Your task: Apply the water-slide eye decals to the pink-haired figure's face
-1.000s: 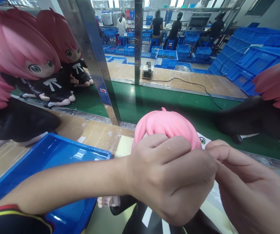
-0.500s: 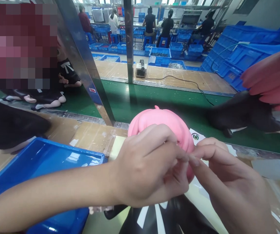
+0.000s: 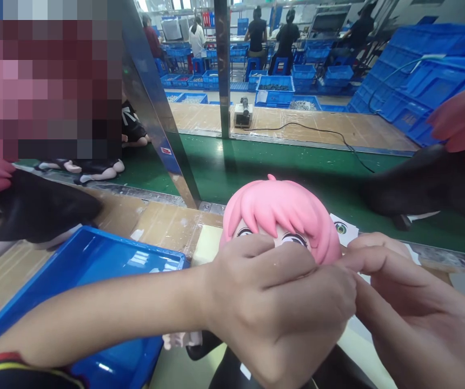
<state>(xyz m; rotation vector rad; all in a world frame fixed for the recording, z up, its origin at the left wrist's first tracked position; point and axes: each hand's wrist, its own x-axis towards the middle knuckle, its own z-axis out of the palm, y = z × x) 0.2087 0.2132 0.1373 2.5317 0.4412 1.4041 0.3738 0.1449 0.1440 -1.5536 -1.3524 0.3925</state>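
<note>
The pink-haired doll (image 3: 279,216) stands at the near edge of the workbench (image 3: 167,224), face toward the camera, both painted eyes just showing above the knuckles. The left hand (image 3: 285,308) wraps across the lower face, fingers curled closed against it; the right hand (image 3: 411,319) comes in from the near right corner with its fingers drawn narrow, pinched against the doll's cheek, though whether they grip anything small there cannot be told. Those two hands hide the mouth and most of the black dress. An eye sticker sheet (image 3: 343,229) lies just behind the doll's right-hand side. A blue tray (image 3: 94,259) sits at the near left, a black-dressed doll body (image 3: 33,208) beside it at the left edge. Beyond the bench runs the green conveyor belt (image 3: 265,162), with a metal post (image 3: 155,102) slanting up from the bench's far edge and another dark doll (image 3: 427,186) at the right. Half a second ago only the back of the pink hair faced us; now the head is turned round and the face shows.
</note>
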